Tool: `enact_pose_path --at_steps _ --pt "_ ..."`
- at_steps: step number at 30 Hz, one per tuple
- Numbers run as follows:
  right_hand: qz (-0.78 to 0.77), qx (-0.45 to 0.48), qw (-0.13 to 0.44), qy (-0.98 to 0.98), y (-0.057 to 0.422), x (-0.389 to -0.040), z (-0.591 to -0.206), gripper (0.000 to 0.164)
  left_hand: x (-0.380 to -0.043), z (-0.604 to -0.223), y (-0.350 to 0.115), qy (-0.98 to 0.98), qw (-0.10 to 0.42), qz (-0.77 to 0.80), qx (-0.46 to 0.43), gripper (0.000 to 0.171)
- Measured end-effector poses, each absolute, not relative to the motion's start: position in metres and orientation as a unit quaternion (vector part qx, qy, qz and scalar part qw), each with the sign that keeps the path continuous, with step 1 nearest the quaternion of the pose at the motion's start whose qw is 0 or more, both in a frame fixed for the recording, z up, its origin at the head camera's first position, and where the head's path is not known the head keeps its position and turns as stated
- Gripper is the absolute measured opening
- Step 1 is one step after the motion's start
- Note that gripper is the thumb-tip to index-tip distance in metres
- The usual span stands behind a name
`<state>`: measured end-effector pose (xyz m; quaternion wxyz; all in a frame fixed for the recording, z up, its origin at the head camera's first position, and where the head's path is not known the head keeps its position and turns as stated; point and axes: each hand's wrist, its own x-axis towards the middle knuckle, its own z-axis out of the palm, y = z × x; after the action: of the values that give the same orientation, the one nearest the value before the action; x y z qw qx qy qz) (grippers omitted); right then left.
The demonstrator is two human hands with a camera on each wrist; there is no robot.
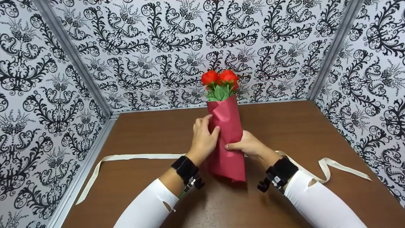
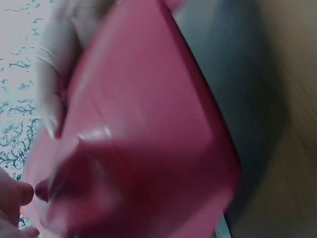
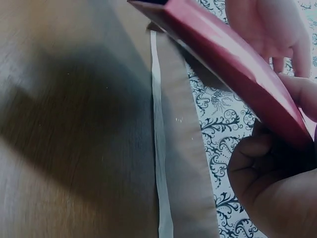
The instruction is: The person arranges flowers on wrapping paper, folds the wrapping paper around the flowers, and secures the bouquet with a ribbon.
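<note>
A bouquet of red roses (image 1: 221, 77) with green leaves (image 1: 220, 92) is wrapped in dark red paper (image 1: 228, 161), held over the brown table. My right hand (image 1: 251, 145) grips the wrapped stems from the right, thumb across the front of the paper. In the right wrist view its fingers (image 3: 250, 153) curl beneath the wrap. My left hand (image 1: 202, 137) is at the wrap's left side, higher up, its fingers loosely bent and fingertips right at the paper's edge. Glossy paper (image 2: 148, 119) fills most of the left wrist view.
A long cream ribbon (image 1: 142, 156) lies across the brown table (image 1: 152, 133), passing behind the bouquet. Its left end bends toward the front and its right end (image 1: 346, 171) is twisted. Panels with black scrollwork (image 1: 177, 41) stand at the back and both sides.
</note>
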<state>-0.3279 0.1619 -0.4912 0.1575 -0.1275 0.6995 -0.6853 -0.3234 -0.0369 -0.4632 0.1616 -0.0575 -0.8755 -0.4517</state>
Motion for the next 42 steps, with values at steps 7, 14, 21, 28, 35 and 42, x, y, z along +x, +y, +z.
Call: enact_pose_path --at_steps 7,14,21,28,35,42 --pt "-0.708 -0.127 0.144 0.680 0.160 -0.330 -0.488 0.065 -0.322 -0.470 -0.031 -0.870 0.169 -0.458 -0.071 0.036" --pt "-0.719 -0.120 0.133 0.671 0.157 -0.332 -0.484 0.073 -0.316 -0.469 -0.023 -0.794 0.080 -0.603 -0.024 0.055" --pt "-0.708 -0.136 0.155 0.675 0.159 -0.329 -0.484 0.070 -0.326 -0.462 -0.034 -0.839 0.166 -0.516 -0.043 0.047" --pt "-0.706 -0.163 0.163 0.670 0.159 -0.327 -0.483 0.063 -0.341 -0.463 -0.050 -0.810 0.169 -0.560 -0.040 0.038" --pt "-0.727 -0.156 0.165 0.648 0.161 -0.325 -0.480 0.065 -0.350 -0.470 -0.058 -0.775 0.180 -0.606 -0.013 0.019" --pt "-0.744 -0.121 0.143 0.641 0.162 -0.331 -0.483 0.070 -0.332 -0.472 -0.045 -0.837 0.233 -0.494 -0.015 0.025"
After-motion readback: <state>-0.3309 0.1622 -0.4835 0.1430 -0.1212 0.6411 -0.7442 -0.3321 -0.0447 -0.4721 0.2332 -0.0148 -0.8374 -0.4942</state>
